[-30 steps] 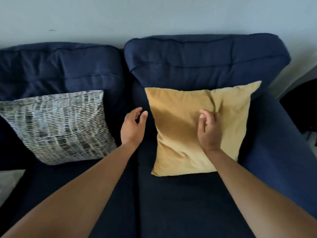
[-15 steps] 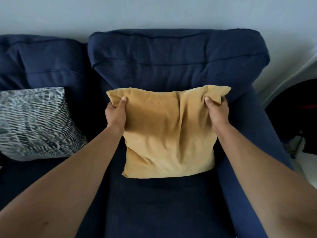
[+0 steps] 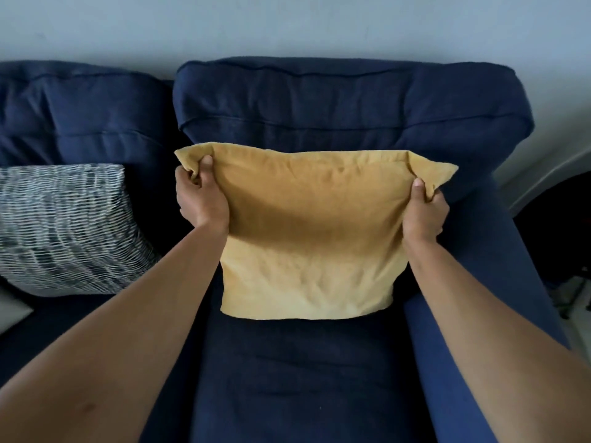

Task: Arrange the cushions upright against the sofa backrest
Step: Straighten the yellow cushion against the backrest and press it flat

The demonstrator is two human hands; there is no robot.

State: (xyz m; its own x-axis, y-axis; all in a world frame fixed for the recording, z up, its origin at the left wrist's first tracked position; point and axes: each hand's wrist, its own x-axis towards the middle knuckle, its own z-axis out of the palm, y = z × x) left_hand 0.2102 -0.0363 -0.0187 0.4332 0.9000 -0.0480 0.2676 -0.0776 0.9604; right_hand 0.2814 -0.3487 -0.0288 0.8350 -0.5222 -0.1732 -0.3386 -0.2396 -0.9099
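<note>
A yellow cushion (image 3: 307, 238) stands upright on the right seat of the navy sofa, in front of the right backrest (image 3: 348, 103). My left hand (image 3: 200, 199) grips its top left corner and my right hand (image 3: 423, 212) grips its top right corner, stretching the top edge flat between them. Its bottom edge rests on the seat (image 3: 300, 378). A black-and-white patterned cushion (image 3: 64, 228) leans against the left backrest (image 3: 80, 110), untouched.
The sofa's right armrest (image 3: 479, 282) runs beside the yellow cushion. A pale grey cushion corner (image 3: 12, 311) shows at the left edge. Dark floor area with objects (image 3: 556, 238) lies right of the sofa. A pale wall (image 3: 287, 24) rises behind.
Both hands moved from the cushion's face and side to its top corners and took hold. The cushion has been straightened and pulled taut, and the view shifted right.
</note>
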